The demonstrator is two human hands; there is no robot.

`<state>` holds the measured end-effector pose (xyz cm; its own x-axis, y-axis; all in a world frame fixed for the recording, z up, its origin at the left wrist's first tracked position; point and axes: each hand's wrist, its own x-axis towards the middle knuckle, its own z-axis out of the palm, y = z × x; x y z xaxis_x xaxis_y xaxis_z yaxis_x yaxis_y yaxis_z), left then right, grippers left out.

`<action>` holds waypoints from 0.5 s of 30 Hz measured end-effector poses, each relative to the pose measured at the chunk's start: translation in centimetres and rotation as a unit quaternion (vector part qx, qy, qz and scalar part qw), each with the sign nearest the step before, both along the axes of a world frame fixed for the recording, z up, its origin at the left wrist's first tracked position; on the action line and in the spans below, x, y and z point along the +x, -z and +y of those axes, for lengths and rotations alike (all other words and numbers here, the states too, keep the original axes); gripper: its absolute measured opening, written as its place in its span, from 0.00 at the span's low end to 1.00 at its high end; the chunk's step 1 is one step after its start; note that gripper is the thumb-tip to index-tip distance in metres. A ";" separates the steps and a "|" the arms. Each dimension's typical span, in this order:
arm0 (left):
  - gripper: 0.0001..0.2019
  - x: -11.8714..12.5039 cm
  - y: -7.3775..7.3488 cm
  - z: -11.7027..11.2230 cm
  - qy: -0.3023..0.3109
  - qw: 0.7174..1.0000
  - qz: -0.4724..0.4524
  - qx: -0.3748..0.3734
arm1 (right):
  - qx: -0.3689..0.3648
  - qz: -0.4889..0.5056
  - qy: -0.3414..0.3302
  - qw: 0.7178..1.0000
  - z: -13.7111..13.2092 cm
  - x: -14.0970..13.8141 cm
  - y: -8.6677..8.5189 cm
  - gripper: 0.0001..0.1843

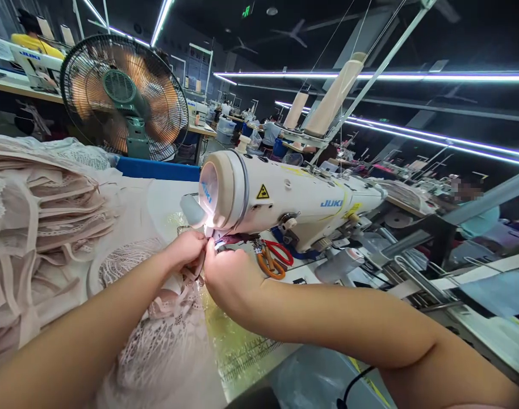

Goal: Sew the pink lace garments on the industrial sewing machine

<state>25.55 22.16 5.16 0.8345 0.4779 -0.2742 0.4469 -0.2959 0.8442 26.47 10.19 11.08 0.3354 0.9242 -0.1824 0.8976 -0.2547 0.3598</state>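
Observation:
Both hands meet in front of the lit needle area of a white sewing machine [259, 193]. My left hand [186, 249] pinches the edge of a pale pink lace garment [174, 301]. Close beside it, my right hand [229, 275] is closed with thumb and finger together at the same edge, just below the machine head. The garment hangs from the fingers and spreads over the table towards me. The needle and the cloth right under it are mostly hidden by the fingers and the glare.
A heap of pink lace garments [42, 227] lies at the left. Orange-handled scissors [270, 261] rest right of the needle area. A large fan [125, 96] spins behind the table. Thread cones [334, 99] stand above the machine, and a clear plastic bag [310, 375] is below right.

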 end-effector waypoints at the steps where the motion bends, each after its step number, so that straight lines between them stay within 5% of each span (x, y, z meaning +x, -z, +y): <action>1: 0.11 -0.4 -0.1 -0.3 0.017 0.999 0.012 0.031 | -0.007 0.004 0.001 1.000 0.0 0.0 0.0 0.32; 6: 0.02 -4.2 -1.2 -2.5 0.082 0.965 0.065 0.242 | -0.038 0.013 -0.079 0.996 -1.4 0.5 0.2 0.30; 9: 0.09 -6.8 -1.8 -4.2 0.119 0.900 0.126 0.400 | 0.028 0.067 -0.141 0.987 -3.2 1.2 0.2 0.17; 11: 0.12 -8.2 -2.1 -5.4 0.124 0.847 0.163 0.491 | 0.114 0.161 -0.088 0.976 -4.1 1.8 0.6 0.09; 13: 0.15 -9.2 -2.2 -6.5 0.125 0.807 0.153 0.556 | 0.188 0.357 0.011 0.915 -4.6 2.3 1.3 0.08; 15: 0.16 -9.7 -2.0 -7.3 0.142 0.761 0.094 0.626 | 0.231 0.613 0.099 0.749 -4.4 2.6 2.4 0.10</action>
